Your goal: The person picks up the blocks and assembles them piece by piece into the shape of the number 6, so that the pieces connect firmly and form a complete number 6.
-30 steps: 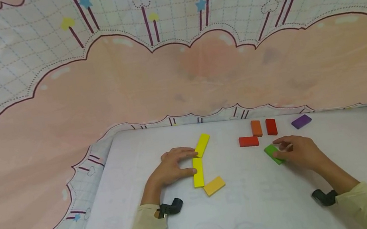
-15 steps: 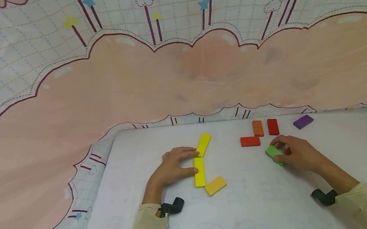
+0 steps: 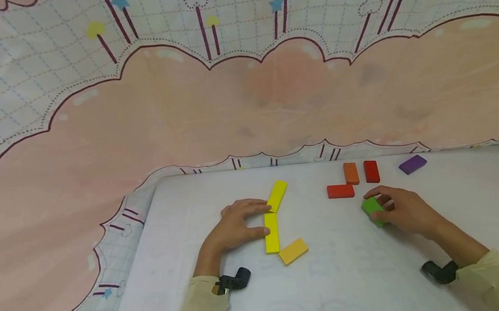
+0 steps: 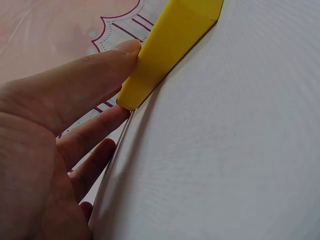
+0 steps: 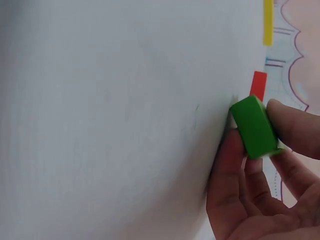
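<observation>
In the head view, my left hand rests against the left side of a yellow block. Its thumb touches that block's side, and its fingertips reach where it meets a second yellow block, set at an angle beyond. The left wrist view shows the thumb on the yellow block with fairly straight fingers. My right hand pinches a green block between thumb and fingers. Up close in the right wrist view, the green block is tilted, partly covered by fingertips.
An orange-yellow block lies by the near end of the yellow pair. Beyond my right hand are a red block, an orange block, another red block and a purple block. All lie on a white tabletop.
The green block has turned and tilted up in my right hand's fingers, which have closed further around it. My left hand stays in place at the yellow blocks.
</observation>
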The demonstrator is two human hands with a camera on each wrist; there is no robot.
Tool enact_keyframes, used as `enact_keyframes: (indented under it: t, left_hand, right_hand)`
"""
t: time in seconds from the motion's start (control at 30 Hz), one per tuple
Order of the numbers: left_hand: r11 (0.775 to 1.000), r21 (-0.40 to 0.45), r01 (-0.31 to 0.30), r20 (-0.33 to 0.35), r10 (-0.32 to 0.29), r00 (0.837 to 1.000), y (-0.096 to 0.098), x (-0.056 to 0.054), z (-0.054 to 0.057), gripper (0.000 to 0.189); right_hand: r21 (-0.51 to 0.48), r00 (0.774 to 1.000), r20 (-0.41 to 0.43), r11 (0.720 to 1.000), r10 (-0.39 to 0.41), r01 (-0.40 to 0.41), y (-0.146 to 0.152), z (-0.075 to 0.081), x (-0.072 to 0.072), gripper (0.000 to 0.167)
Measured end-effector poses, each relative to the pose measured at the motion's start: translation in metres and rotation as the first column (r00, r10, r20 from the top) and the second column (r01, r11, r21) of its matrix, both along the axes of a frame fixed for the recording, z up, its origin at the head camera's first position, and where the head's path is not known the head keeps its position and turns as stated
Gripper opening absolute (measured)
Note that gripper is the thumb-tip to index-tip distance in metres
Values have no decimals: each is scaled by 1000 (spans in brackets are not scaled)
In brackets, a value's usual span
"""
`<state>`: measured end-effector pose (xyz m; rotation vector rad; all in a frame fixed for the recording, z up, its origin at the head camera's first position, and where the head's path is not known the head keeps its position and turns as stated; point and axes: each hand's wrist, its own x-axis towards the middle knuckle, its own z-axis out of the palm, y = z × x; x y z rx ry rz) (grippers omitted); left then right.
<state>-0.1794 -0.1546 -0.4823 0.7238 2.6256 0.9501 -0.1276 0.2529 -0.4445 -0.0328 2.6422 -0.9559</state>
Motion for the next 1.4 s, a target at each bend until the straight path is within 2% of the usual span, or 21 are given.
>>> enact_keyframes:
  t: [0.3,0.5,0.67,0.97,1.27,1.4]
  left_hand:
    - [1000,10,4,-1,-4,1000,-1,1,2,51]
    - [1000,17,10,-9,-10,1000,1,1,2,51]
    - [1000,1,-2,-10,2,1000,1,0,2,50]
    - [1000,15,0,-2,0,1000,1,1,2,50]
    - [1000,6,-11,-3,11,1000,1,0,2,50]
    - [1000,4,-11,3,11,1000,2,0,1,50]
  right_hand:
    - [-154,989,127,984,-74,94,-5,2,6,54]
    - [-234,984,170,967,-56,95,-7,2,10,55]
    - [-326,973,224,937,-54,127,-13,2,13,51]
    - [-435,947,314,877,-64,203,-24,4,19,43]
    - [-459,946,325,875,3,155,-32,2,22,48]
    - [-493,935,352,856,32,157,-34,1,24,46]
